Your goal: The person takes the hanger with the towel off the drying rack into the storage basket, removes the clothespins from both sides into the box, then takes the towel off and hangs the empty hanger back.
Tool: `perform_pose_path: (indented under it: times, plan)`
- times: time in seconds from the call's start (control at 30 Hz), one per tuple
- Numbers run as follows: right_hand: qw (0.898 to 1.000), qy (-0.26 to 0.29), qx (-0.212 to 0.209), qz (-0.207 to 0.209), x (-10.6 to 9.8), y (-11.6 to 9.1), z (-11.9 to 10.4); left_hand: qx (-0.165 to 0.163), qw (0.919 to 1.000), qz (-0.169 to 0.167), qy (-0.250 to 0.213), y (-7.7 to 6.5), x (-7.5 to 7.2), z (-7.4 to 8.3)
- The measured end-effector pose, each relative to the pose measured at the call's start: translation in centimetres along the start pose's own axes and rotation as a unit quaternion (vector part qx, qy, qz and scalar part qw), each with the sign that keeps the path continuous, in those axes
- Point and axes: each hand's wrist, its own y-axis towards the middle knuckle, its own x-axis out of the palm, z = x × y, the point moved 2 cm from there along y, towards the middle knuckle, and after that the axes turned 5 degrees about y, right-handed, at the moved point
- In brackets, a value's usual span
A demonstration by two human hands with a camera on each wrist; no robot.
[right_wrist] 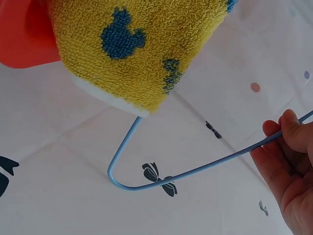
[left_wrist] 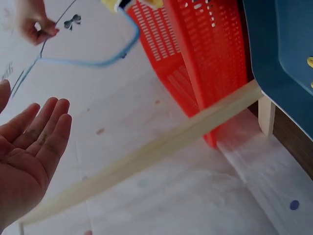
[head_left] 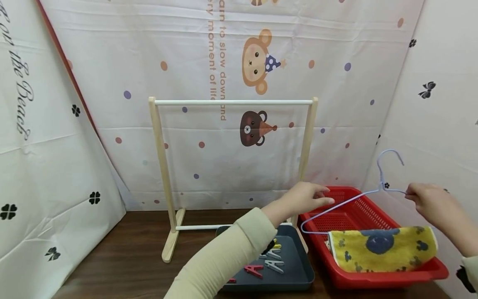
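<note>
My right hand [head_left: 435, 203] pinches the right shoulder of a light blue wire hanger [head_left: 345, 202] between thumb and fingers. Over the hanger's bottom bar hangs a yellow towel [head_left: 384, 249] with blue animal-head patterns and a white edge. In the right wrist view the towel [right_wrist: 132, 49] droops over the bar, with the bare hanger corner [right_wrist: 115, 178] beside it. My left hand [head_left: 308, 197] is held near the hanger's left shoulder, fingers extended. In the left wrist view that hand [left_wrist: 32, 152] is palm up with nothing in it, apart from the hanger.
A red perforated basket [head_left: 343, 274] stands below the towel at the right. Beside it, a dark grey tray [head_left: 295, 278] holds several red, white and yellow clothespins [head_left: 274, 265]. Behind the tray rises a wooden rack with a white top rail [head_left: 231, 102]. Printed cloth hangs around the table.
</note>
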Motion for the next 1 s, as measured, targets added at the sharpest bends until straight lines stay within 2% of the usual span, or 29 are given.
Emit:
perform_pose_path:
  times: [0.1, 0.23, 0.77, 1.0]
  plan:
    - [1.0, -0.001, 0.001, 0.012, -0.6, 0.2, 0.0, -0.015, 0.9995, 0.006, 0.027, 0.4, 0.3, 1.0]
    - [1.0, 0.003, 0.008, 0.012, -1.2, 0.5, 0.0, -0.025, 0.9994, 0.005, 0.025, 0.7, 0.6, 1.4]
    - [0.999, 0.02, 0.035, 0.007, -0.4, 0.6, 0.8, -0.015, 0.9986, -0.016, 0.048, 1.0, 2.6, 0.8]
    - [0.999, 0.023, 0.035, 0.015, 0.0, 0.3, 0.5, -0.032, 0.9991, -0.024, 0.013, 0.7, 3.4, 0.9]
